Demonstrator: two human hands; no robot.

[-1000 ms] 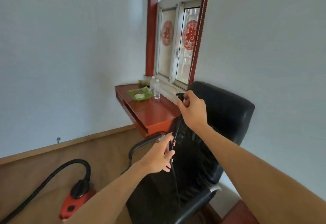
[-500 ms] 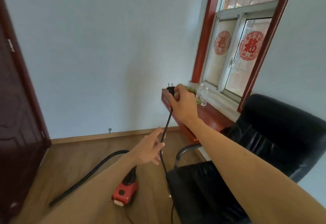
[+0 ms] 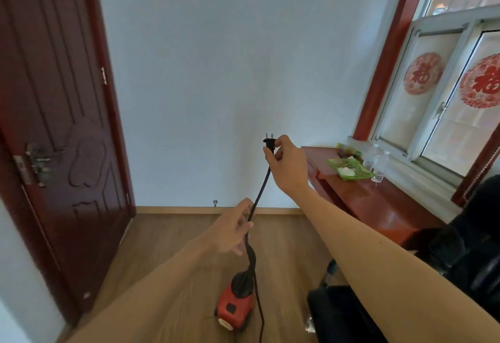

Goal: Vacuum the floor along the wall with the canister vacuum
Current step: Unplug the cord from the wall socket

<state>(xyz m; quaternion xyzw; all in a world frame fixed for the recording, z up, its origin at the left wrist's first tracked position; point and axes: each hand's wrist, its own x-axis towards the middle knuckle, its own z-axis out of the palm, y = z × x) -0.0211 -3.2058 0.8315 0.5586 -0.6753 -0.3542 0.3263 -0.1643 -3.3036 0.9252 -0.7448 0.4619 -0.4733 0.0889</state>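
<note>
Above the canister vacuum point(image 3: 234, 309), my right hand point(image 3: 286, 164) pinches the plug point(image 3: 269, 143), prongs up, and my left hand point(image 3: 231, 230) loosely holds the cord point(image 3: 261, 188) dropping steeply below it.

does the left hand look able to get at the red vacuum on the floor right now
Probably yes. The red vacuum sits on open floor below the left hand, nothing between them. But that hand is curled round the power cord, so it would have to let go first.
</note>
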